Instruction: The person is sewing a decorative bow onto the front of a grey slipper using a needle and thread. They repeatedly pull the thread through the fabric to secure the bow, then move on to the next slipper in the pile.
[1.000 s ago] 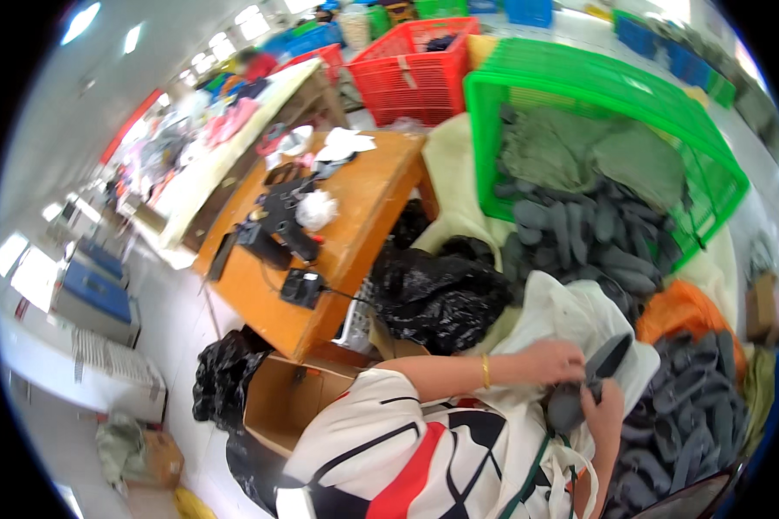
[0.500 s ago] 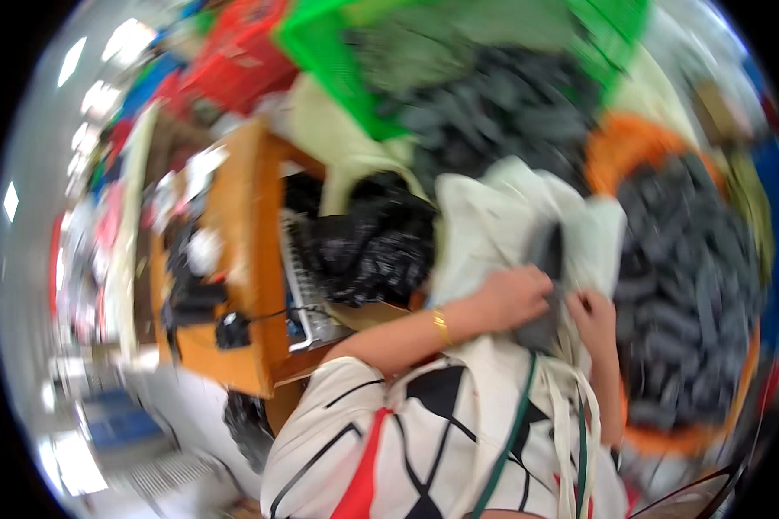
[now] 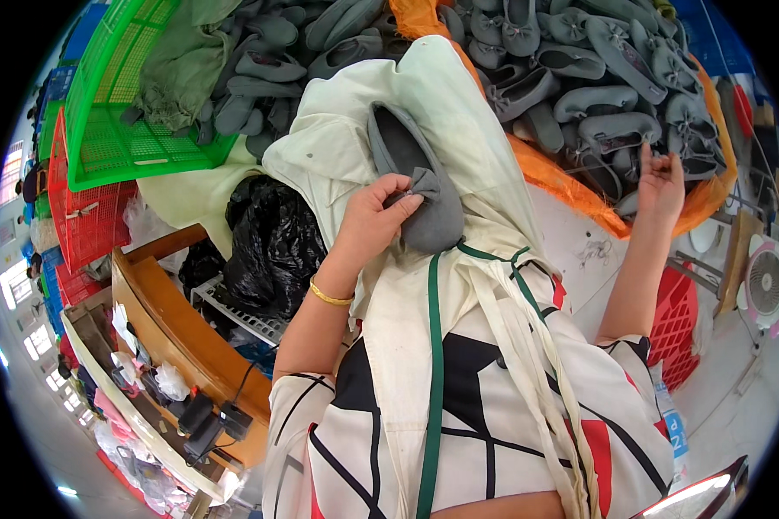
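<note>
A grey slip-on shoe (image 3: 394, 143) with a fabric bow lies on the pale apron cloth (image 3: 312, 151) over my lap, its toe toward me. My left hand (image 3: 376, 212) pinches the bow between thumb and fingers at the shoe's front. Out to the right, my right hand (image 3: 662, 182) reaches over the near edge of an orange bag (image 3: 705, 208) heaped with grey shoes (image 3: 619, 134). Its index finger is stretched toward a shoe and the other fingers are loosely bent, with nothing seen in them. Whether the fingertip touches a shoe I cannot tell.
A green crate (image 3: 104, 143) with more grey shoes and cloth stands ahead on the left, beside a red crate (image 3: 95, 225). Nearer are a black plastic bag (image 3: 273, 246) and a wooden table (image 3: 190, 320). A fan (image 3: 763, 281) stands at the far right.
My right hand has left the shoe on my lap and moved right to the orange bag. My left hand stays at the shoe, now on its bow. The view has turned rightward.
</note>
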Tool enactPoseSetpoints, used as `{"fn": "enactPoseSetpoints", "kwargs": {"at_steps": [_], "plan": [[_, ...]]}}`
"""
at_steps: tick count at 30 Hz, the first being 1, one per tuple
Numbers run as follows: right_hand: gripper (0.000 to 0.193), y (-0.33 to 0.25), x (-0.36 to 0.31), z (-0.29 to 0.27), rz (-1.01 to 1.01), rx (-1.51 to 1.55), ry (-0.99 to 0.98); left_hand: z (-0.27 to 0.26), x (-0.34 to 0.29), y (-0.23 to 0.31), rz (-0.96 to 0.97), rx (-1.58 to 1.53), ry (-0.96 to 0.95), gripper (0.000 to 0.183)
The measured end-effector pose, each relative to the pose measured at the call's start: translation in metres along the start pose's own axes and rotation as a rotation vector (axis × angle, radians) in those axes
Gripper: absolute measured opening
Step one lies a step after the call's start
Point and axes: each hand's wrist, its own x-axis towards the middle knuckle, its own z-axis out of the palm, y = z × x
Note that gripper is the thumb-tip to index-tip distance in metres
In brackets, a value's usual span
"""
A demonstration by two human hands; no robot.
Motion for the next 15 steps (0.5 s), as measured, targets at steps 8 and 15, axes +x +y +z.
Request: {"fn": "enactPoseSetpoints", "kwargs": {"at_steps": [8,15], "plan": [[0.012,0.014,-0.034,0.001,-0.333,-0.354,-0.158,0.011,-0.003,0.006,-0.076,0.116,0.03,0.02],[0.012,0.079,-0.103,0.038,0.115,-0.598,-0.584,0.013,0.0,0.004,-0.132,-0.239,0.043,0.021]]}}
